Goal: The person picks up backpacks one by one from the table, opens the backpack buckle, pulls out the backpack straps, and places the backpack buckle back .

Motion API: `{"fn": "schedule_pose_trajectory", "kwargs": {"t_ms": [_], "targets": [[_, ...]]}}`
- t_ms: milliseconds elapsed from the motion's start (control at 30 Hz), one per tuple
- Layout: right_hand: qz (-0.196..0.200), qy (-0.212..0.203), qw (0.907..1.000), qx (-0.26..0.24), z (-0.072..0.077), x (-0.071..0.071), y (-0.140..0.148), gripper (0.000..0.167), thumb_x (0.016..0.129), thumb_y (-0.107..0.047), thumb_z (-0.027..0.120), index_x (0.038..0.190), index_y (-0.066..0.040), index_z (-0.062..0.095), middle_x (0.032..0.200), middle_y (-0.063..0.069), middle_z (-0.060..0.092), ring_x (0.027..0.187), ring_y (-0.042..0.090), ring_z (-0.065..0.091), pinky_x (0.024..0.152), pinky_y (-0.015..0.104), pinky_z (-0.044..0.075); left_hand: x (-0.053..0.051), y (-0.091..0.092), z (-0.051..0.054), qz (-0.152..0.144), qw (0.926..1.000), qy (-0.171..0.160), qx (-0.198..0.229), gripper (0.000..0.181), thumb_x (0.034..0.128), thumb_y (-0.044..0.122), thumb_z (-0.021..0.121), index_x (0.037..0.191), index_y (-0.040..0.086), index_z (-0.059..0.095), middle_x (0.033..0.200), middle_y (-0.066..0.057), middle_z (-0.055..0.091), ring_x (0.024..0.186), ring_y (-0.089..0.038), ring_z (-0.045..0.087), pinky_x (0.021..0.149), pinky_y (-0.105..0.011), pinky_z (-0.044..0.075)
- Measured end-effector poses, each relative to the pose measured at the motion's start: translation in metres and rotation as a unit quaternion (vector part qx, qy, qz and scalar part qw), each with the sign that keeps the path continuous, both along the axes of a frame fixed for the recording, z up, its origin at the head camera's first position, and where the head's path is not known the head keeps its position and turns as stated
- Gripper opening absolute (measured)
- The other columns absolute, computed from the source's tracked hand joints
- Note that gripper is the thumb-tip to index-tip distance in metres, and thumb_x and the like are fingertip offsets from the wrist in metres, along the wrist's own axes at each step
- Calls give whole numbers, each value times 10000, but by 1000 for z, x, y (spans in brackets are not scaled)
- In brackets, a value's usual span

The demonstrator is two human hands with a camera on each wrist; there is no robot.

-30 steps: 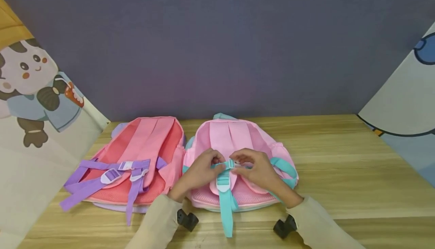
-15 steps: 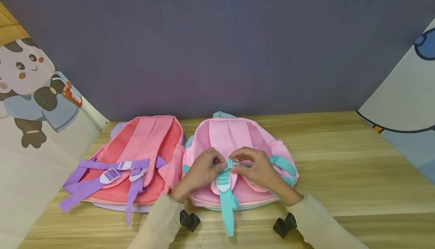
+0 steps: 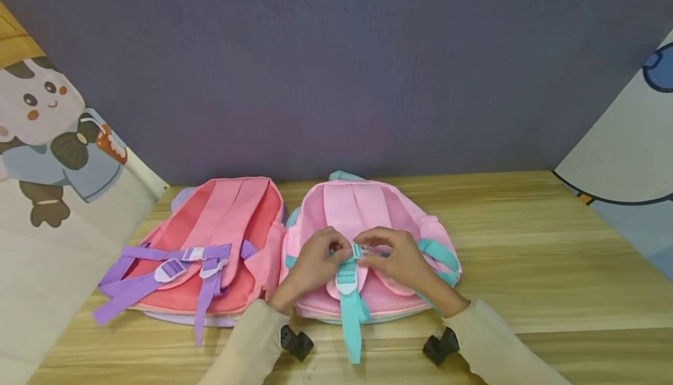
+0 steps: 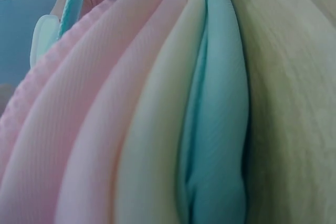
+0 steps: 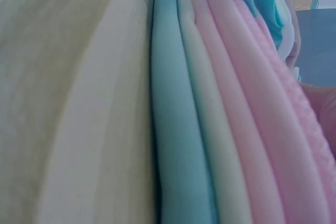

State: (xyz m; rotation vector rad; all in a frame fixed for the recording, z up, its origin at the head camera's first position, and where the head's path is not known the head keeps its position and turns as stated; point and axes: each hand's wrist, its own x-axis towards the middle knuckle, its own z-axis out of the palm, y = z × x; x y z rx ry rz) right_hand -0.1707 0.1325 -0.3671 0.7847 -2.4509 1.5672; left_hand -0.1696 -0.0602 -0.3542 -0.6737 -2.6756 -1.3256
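A light pink backpack [image 3: 410,210] with teal straps lies on the table, its shoulder-strap side facing up. Over its middle, my left hand [image 3: 315,259] pinches the teal strap beside a small buckle [image 3: 357,250]. From the other side my right hand [image 3: 394,256] pinches the white end of that buckle between thumb and fingers. Below them a teal strap [image 3: 351,326] hangs through a white adjuster [image 3: 346,287] and runs onto the table. The wrist views mostly show the backpack's pink and teal edge [image 4: 220,103]; the hands are barely visible there.
A coral pink backpack [image 3: 226,210] with purple straps lies close against the left side of the light pink one. Its white buckle [image 3: 194,255] joins the purple straps across the front. A dark grey wall [image 3: 357,69] rises behind the wooden table [image 3: 526,256].
Both hands stay at the teal strap's buckle. The left hand has shifted very slightly right, closer to it. The head view has tilted a little; the backpacks stay in place.
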Motion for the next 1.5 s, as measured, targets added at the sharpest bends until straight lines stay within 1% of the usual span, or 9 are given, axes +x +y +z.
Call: {"fn": "schedule_pose_trajectory", "kwargs": {"t_ms": [133, 267, 400, 533, 800, 1200, 1300, 1500], "targets": [[110, -41, 9998, -127, -2, -1, 1, 313, 755, -48, 779, 1057, -54, 699, 1028, 60, 708, 913, 109, 621, 874, 306, 523, 0, 1, 0, 47, 10000, -36, 46, 44, 867, 52, 660, 824, 59, 657, 800, -13, 558, 800, -128, 479, 746, -256, 410], [212, -41, 9996, -205, -2, -1, 2, 306, 759, -58, 779, 1055, -62, 703, 1030, 60, 707, 933, 121, 630, 880, 307, 522, 0, 0, 0, 18, 10000, -32, -17, 36, 864, 51, 665, 831, 50, 679, 800, -14, 570, 805, -132, 480, 745, -261, 411], [248, -111, 9993, -242, -1, -1, 1, 304, 756, -68, 784, 1049, -63, 705, 1017, 60, 709, 923, 140, 635, 873, 300, 524, 1, 1, 1, -17, 10000, -51, -59, 43, 858, 33, 667, 842, 46, 706, 801, -16, 588, 812, -139, 473, 745, -270, 405], [249, -180, 9992, -250, -1, -1, 1, 306, 754, -70, 786, 1048, -56, 704, 1009, 65, 709, 910, 142, 634, 871, 293, 524, 1, 2, 1, -5, 9999, -125, 15, 44, 855, 18, 663, 841, 38, 700, 816, -30, 601, 809, -141, 478, 748, -274, 408], [232, -282, 9993, -109, 0, 0, 2, 291, 751, -65, 787, 1032, -87, 712, 957, 29, 702, 877, 128, 623, 867, 304, 523, 0, 3, 1, -41, 9988, -396, 284, 52, 867, 5, 639, 859, 18, 688, 850, -55, 621, 812, -132, 515, 768, -269, 434], [248, -143, 9996, 78, 1, 1, 2, 285, 747, -41, 783, 1015, -104, 708, 918, 2, 685, 854, 109, 613, 850, 309, 522, -2, 5, 0, -192, 9988, -391, 241, 64, 869, -3, 633, 844, 7, 691, 847, -72, 635, 813, -133, 524, 770, -267, 433], [224, -108, 9996, 126, 2, 1, 2, 280, 750, -38, 778, 1011, -103, 701, 901, -3, 677, 843, 106, 610, 836, 305, 524, -3, 5, 0, -215, 9990, -366, 119, 64, 875, 6, 630, 856, 11, 690, 850, -71, 640, 810, -131, 525, 763, -269, 437], [329, 8, 9990, 316, 0, 0, 1, 256, 781, -38, 748, 1017, -94, 667, 898, -3, 673, 839, 106, 620, 808, 291, 526, -2, 1, 6, -235, 9977, -372, -511, 59, 898, 74, 628, 890, 53, 682, 848, -32, 657, 789, -114, 554, 742, -274, 459]]}}
